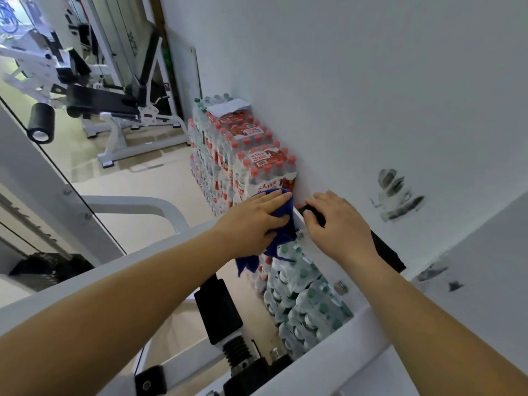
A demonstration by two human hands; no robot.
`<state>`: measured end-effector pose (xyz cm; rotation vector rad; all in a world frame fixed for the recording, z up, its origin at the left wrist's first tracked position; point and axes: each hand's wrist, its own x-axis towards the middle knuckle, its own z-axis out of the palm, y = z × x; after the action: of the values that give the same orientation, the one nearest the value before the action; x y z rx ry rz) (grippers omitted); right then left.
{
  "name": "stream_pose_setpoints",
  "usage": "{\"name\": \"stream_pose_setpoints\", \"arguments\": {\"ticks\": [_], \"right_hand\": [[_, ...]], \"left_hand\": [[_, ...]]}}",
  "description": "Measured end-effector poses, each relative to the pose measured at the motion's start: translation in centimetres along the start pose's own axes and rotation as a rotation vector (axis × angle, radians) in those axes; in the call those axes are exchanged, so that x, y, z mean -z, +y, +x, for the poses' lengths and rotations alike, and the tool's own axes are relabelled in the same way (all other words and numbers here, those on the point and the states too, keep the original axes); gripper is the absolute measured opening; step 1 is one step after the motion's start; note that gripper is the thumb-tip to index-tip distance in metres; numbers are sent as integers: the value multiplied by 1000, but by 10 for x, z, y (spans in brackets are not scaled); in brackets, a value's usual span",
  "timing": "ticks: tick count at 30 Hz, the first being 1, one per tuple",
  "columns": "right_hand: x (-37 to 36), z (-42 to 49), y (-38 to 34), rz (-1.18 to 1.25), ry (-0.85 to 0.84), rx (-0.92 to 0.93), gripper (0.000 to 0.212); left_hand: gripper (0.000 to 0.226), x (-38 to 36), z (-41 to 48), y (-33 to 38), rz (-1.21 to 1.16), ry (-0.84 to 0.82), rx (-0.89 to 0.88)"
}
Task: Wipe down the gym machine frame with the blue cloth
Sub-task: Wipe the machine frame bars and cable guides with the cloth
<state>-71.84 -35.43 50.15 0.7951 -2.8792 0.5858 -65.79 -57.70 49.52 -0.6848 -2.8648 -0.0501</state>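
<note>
White frame beam mid-wipe: left hand flat, pressing blue cloth on beam end; right hand curled over black grip. Next, likely: slide cloth along beam.

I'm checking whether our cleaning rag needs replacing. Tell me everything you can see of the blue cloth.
The blue cloth is deep blue, soft fabric, crumpled rather than folded. It lies over the end of the white machine frame, with the left hand pressing it flat-fingered from above. A loose tail hangs below the frame. The right hand, gripping a black handle, sits just beside it.
</note>
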Motion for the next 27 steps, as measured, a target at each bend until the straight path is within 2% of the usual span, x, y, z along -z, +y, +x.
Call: {"name": "stream_pose_setpoints", "arguments": {"ticks": [5, 8, 13, 16, 19, 22, 25, 27], "right_hand": [[3, -8, 6, 36, -34, -14, 46], [3, -6, 2, 30, 2, -14, 45], [2, -4, -3, -18, 66, 27, 37], [2, -8, 0, -10, -8, -4, 45], [1, -10, 3, -23, -57, -8, 50], [1, -5, 0, -7, -3, -18, 46], [1, -2, -3, -14, 88, 3, 37], [2, -4, -4, 6, 107, 15, 35]], "left_hand": [[44, 4, -33, -11, -116, -1, 97], [39, 8, -51, -14, -160, 15, 152], [31, 9, -15, 1, -236, 40, 204], [30, 7, -8, 3, -215, 42, 202], [28, 8, -40, -5, -176, 90, 142], [27, 9, -59, -12, -174, 131, 119], [32, -2, -27, -3, -23, 91, 51], [34, -7, -1, 8, 37, 49, 76]]}}
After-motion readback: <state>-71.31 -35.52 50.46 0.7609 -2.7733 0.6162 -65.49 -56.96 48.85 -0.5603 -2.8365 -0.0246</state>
